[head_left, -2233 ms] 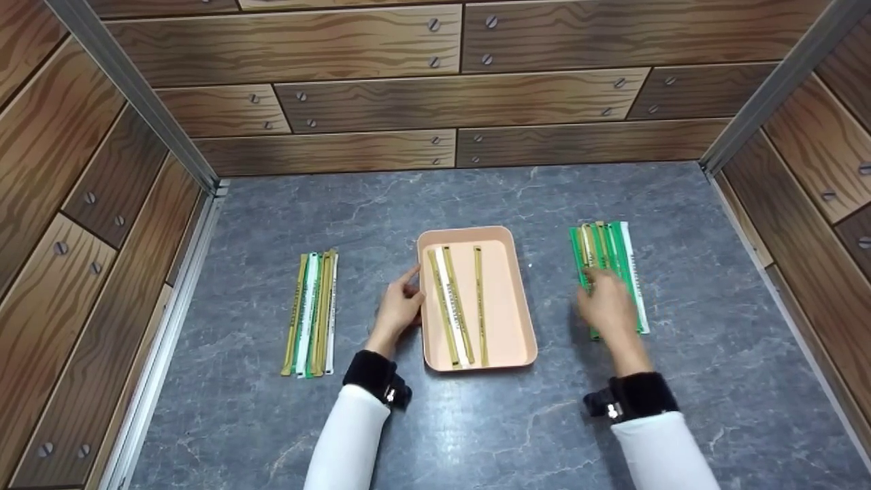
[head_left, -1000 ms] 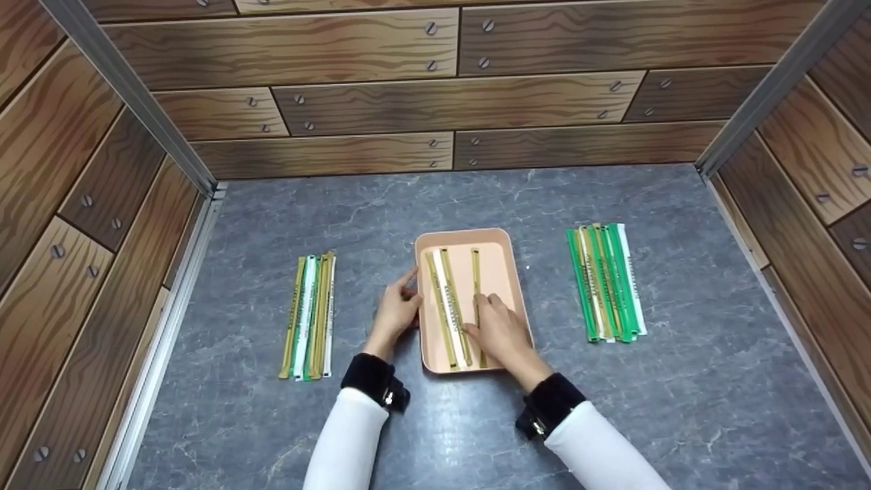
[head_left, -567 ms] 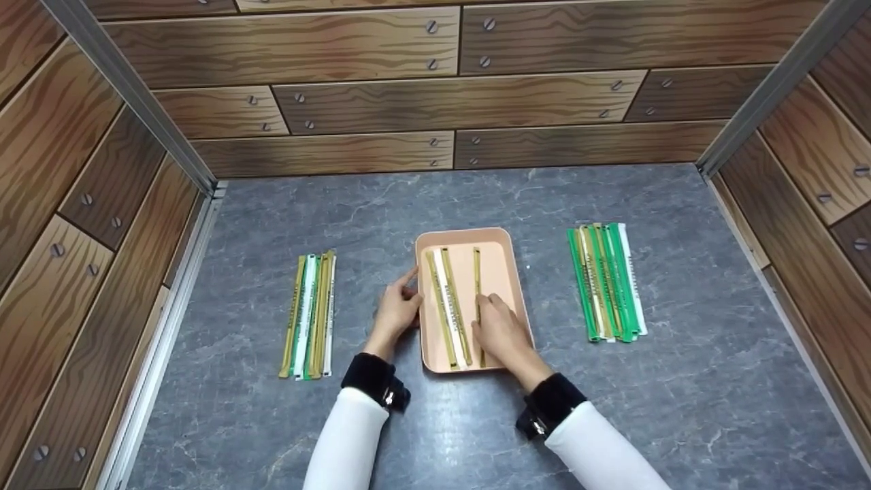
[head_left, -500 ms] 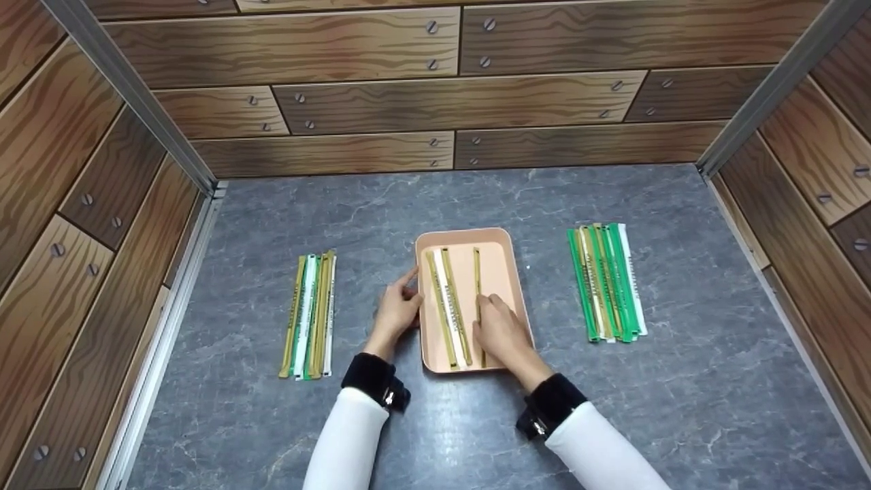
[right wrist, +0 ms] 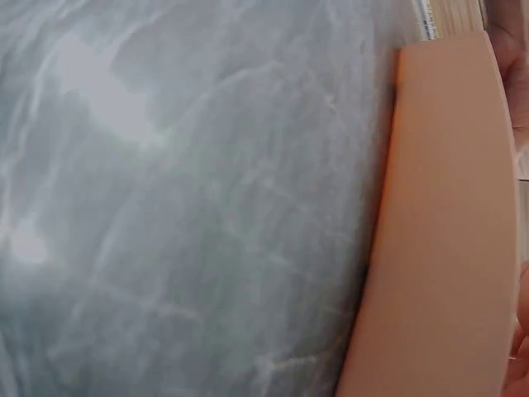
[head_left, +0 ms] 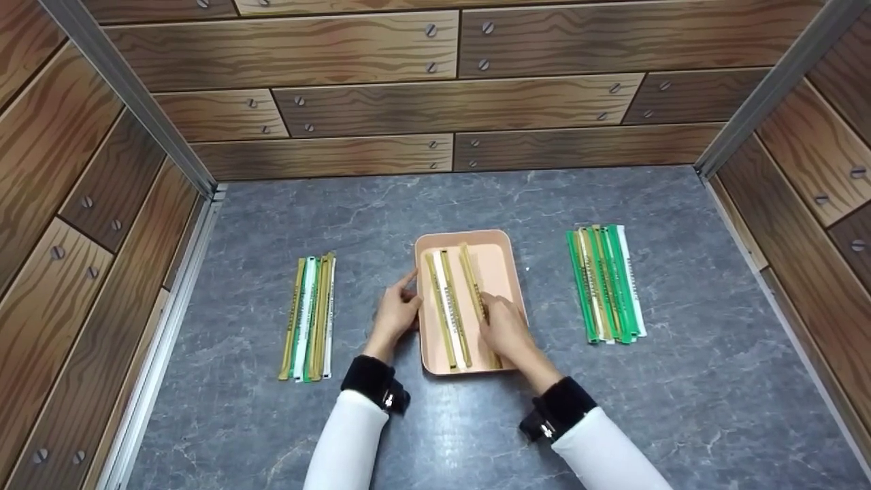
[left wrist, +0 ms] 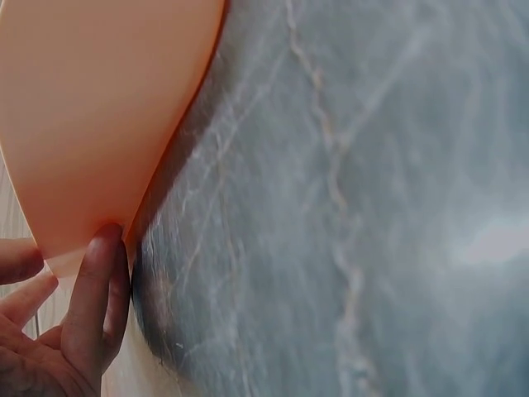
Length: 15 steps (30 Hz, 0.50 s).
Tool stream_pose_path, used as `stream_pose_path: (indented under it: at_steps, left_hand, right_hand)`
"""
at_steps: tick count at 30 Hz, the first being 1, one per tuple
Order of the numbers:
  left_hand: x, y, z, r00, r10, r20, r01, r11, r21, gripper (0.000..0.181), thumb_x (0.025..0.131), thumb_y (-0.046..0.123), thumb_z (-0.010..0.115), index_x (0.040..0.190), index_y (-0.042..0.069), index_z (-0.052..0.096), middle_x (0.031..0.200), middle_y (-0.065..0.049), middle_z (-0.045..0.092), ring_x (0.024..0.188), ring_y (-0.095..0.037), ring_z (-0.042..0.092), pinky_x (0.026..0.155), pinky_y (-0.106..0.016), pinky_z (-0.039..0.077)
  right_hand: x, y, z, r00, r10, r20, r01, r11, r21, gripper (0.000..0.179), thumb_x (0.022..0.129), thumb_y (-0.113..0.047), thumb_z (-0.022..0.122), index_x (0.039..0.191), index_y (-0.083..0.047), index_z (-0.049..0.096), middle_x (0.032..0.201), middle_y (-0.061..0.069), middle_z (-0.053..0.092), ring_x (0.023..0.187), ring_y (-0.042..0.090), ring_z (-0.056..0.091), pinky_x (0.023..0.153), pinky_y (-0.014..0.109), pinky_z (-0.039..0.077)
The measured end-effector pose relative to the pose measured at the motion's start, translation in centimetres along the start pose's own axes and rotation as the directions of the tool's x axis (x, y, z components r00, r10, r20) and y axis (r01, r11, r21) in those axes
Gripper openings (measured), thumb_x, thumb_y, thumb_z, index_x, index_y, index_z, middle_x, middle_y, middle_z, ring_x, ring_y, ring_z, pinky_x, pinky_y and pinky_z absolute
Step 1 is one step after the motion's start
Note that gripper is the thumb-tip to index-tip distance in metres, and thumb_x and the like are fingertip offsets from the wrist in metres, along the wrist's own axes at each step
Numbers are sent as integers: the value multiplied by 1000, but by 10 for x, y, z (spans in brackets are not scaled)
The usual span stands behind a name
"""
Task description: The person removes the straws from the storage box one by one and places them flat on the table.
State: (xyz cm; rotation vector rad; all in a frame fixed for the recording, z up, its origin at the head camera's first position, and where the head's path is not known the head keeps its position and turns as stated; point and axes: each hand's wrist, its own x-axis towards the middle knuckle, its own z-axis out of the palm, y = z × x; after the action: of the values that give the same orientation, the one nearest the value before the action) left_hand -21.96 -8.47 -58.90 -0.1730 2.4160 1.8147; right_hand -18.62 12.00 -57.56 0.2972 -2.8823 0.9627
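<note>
Inside a peach tray, my right hand pinches a long slim gold wrapped stick with printing on it. The stick leans left at its far end and casts a shadow on the tray floor; its middle is partly hidden by the fingers. Left of it lie a white wrapped stick and two gold ones beside it. My left hand touches the tray's left side. In the left wrist view its fingers lie fairly straight against the outer wall.
A row of gold, green and white wrapped sticks lies left of the tray. A mostly green and gold bundle lies to its right. Wood-patterned walls enclose the grey marbled tabletop on the left, back and right.
My right hand has come from the right bundle into the tray and taken hold of the single gold stick. That stick's far end has swung left. My left hand stays put.
</note>
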Motion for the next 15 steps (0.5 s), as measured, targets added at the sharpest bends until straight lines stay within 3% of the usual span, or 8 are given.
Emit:
stream_pose_path:
  at_steps: [7, 15]
  left_hand:
    - [0, 0, 0, 1000, -9, 10, 9, 1000, -9, 57, 82, -1, 53, 135, 17, 46, 84, -19, 61, 57, -33, 61, 46, -43, 51]
    - [-1, 1, -1, 999, -45, 23, 46, 999, -25, 58, 82, -1, 50, 137, 19, 44, 89, -20, 60, 68, -31, 63, 50, -42, 52]
  right_hand:
    - [1, 3, -24, 999, 18, -32, -12, 983, 185, 49, 70, 13, 56, 118, 6, 55, 78, 8, 57, 63, 17, 57, 52, 29, 49]
    - [-3, 24, -58, 992, 56, -116, -34, 982, 185, 40, 73, 9, 56, 112, 5, 61, 83, 13, 64, 65, 22, 61, 55, 35, 50]
